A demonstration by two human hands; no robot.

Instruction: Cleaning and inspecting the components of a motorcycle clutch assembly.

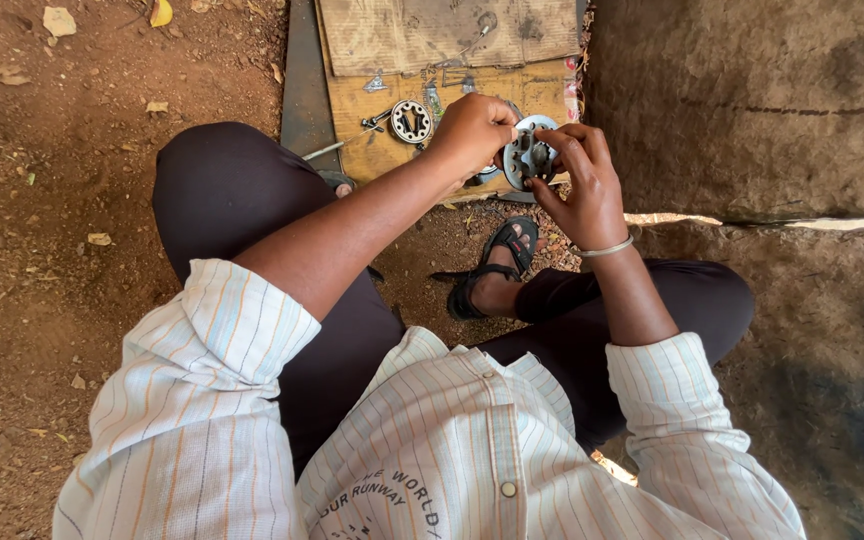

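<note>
A round grey metal disc part (530,152) with several holes is held up between both hands, above the front edge of a wooden board (382,150). My left hand (470,132) grips its left rim with closed fingers. My right hand (584,182), with a thin metal bangle on the wrist, holds its right side, fingertips on the disc face. A second round toothed metal ring (412,121) lies flat on the board to the left of the hands.
A small metal tool or bolt (374,121) and thin rod (324,151) lie on the board. Worn cardboard (442,32) covers its far part. Bare red dirt (62,200) lies left, a dark stained slab (772,110) right. My sandalled foot (497,265) rests below.
</note>
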